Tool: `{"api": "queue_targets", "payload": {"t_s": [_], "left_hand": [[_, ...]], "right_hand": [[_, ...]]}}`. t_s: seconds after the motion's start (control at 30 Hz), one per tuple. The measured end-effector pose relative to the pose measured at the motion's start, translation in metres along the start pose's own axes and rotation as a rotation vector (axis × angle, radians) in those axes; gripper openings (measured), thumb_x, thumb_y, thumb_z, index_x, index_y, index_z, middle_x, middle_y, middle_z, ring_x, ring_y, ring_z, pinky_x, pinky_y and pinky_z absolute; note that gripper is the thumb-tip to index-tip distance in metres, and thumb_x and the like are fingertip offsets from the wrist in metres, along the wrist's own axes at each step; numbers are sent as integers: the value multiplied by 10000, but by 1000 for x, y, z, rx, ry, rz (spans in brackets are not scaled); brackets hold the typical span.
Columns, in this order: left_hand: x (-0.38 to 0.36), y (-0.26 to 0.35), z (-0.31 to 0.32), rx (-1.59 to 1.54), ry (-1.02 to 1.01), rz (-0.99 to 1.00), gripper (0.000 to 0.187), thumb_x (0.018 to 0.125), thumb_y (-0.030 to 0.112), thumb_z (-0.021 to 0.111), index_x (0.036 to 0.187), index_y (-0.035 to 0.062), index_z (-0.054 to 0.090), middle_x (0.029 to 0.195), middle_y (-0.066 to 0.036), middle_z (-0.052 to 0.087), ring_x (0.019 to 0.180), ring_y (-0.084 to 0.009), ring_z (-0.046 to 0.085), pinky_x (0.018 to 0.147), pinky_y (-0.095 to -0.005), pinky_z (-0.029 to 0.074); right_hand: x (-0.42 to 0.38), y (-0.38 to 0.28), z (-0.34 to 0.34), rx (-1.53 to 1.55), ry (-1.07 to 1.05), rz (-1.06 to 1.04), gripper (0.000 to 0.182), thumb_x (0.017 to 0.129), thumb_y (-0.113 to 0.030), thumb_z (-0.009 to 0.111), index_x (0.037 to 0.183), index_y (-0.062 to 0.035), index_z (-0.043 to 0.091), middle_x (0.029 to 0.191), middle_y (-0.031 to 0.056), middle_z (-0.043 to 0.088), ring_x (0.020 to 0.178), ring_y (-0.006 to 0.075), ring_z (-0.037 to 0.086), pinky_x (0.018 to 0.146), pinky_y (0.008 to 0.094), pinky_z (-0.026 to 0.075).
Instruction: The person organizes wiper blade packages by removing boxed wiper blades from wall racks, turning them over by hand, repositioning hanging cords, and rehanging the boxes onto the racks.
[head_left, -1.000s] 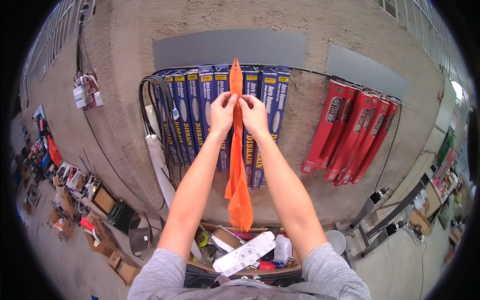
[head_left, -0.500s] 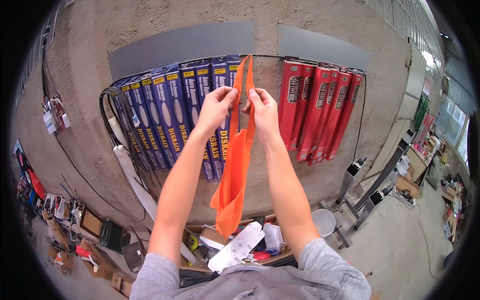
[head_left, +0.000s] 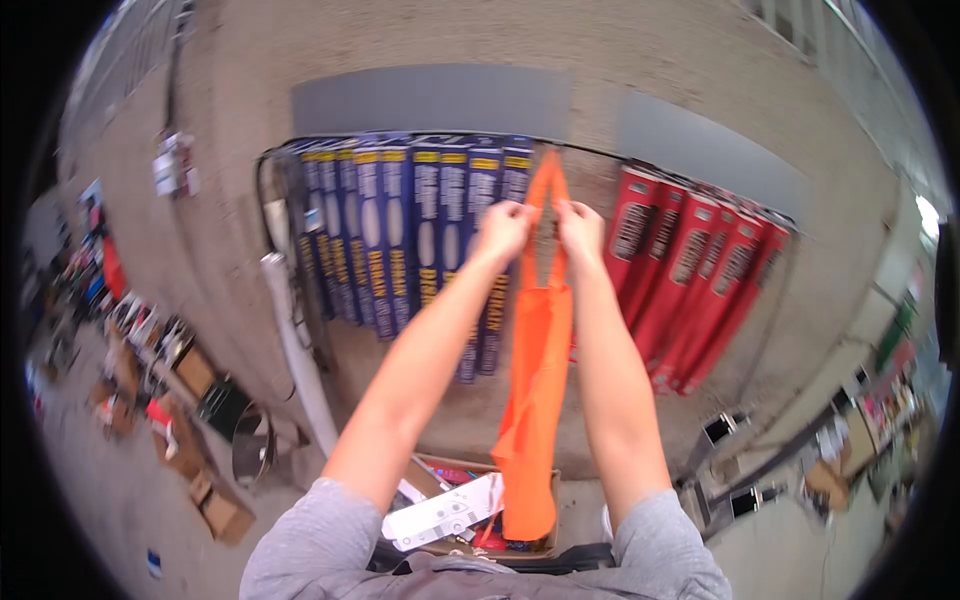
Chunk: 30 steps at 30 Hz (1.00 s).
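Observation:
An orange cloth bag (head_left: 537, 380) hangs from a dark rail by its long strap, its body falling in folds below my forearms. My left hand (head_left: 507, 232) pinches the left side of the strap, just under the loop's top. On the other side, my right hand (head_left: 580, 230) has its fingers closed on the right half of the strap. Left of the bag hang several blue packages (head_left: 426, 200) of wiper blades with yellow lettering. Several red packages (head_left: 690, 270) hang to the right of my right hand.
The rail (head_left: 590, 150) runs along a rough wall below two grey panels (head_left: 430, 100). Below the bag stands a box with a white package (head_left: 445, 512) and mixed items. Metal posts (head_left: 720, 430) rise at lower right. Boxes (head_left: 225, 515) and clutter lie at left.
The view has shifted, so the wall and packages appear differently placed. The bag's body now hangs lower and straighter. Both hands still hold its strap.

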<state>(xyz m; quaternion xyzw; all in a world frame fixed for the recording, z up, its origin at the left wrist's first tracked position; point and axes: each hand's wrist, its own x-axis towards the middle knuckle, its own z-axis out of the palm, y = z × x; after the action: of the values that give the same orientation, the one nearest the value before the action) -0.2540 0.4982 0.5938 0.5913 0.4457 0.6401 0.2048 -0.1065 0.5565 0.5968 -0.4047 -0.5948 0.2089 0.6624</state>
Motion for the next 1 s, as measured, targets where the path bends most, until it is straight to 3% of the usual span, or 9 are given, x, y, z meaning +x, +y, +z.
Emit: {"api": "queue_targets", "payload": {"t_s": [0.1, 0.23, 0.33, 0.4, 0.5, 0.77, 0.83, 0.9, 1.0], "left_hand": [[-23, -9, -4, 124, 49, 94, 307, 1011, 274, 630, 1113, 1, 726, 939, -66, 736, 791, -143, 654, 739, -313, 532], [-71, -9, -37, -212, -172, -217, 372, 1045, 309, 590, 1316, 55, 607, 1118, -39, 702, 886, -126, 640, 773, -297, 534], [-112, -21, -77, -264, -282, -354, 390, 1063, 316, 559, 1353, 56, 571, 1153, -31, 689, 915, -102, 621, 765, -266, 521], [-135, -40, -109, -284, -352, -401, 387, 1071, 314, 543, 1343, 40, 575, 1132, -20, 699, 902, -89, 608, 750, -252, 515], [-163, -70, -164, -281, -353, -503, 348, 1061, 306, 569, 1304, 62, 618, 1104, -14, 705, 881, -77, 599, 735, -239, 509], [-167, -62, -394, -292, -603, -464, 409, 1031, 282, 598, 1344, 18, 597, 1212, -89, 715, 980, -126, 674, 822, -282, 538], [-139, -45, -462, -303, -506, -350, 435, 1013, 355, 635, 1302, 31, 619, 1151, -101, 731, 864, -130, 691, 744, -283, 551], [-93, -44, -512, -170, -147, -134, 442, 1005, 365, 641, 1304, 40, 616, 1089, -78, 730, 862, -119, 668, 714, -289, 541], [-18, -42, -554, 86, 249, 95, 681, 987, 414, 648, 1503, 35, 418, 1419, -169, 574, 1055, -222, 654, 872, -359, 542]], "right_hand": [[-29, -15, 3, 106, -11, -54, 260, 1001, -200, 648, 1074, 40, 719, 887, 87, 731, 787, 140, 653, 728, 311, 532], [-53, 7, 19, 256, 100, -39, 284, 1008, -195, 620, 1119, 65, 651, 855, 115, 732, 753, 195, 690, 754, 331, 552], [-98, -30, 25, 46, 206, -13, 324, 953, -158, 651, 1198, 52, 621, 1020, 182, 712, 957, 296, 692, 912, 401, 527], [-122, -47, 44, -291, 536, -238, 430, 891, -109, 658, 1285, 36, 570, 1228, 229, 618, 1213, 376, 573, 1072, 467, 425], [-155, -83, 77, -234, 575, -425, 482, 869, -74, 643, 1329, 20, 534, 1344, 231, 523, 1327, 392, 457, 1153, 485, 327], [-196, -154, 221, 92, 165, -345, 237, 922, -104, 635, 1129, -4, 691, 1123, 146, 678, 1087, 288, 635, 980, 373, 479], [-195, -166, 262, 101, 80, -370, 273, 948, -179, 658, 1155, -3, 695, 1136, 158, 704, 1078, 281, 658, 958, 368, 502], [-193, -179, 304, 122, -50, -355, 348, 953, -243, 673, 1195, 6, 686, 1191, 173, 701, 1126, 288, 660, 988, 367, 499], [-187, -197, 357, 13, -221, -364, 525, 931, -338, 701, 1289, 38, 627, 1299, 214, 662, 1264, 347, 607, 1067, 398, 462]]}}
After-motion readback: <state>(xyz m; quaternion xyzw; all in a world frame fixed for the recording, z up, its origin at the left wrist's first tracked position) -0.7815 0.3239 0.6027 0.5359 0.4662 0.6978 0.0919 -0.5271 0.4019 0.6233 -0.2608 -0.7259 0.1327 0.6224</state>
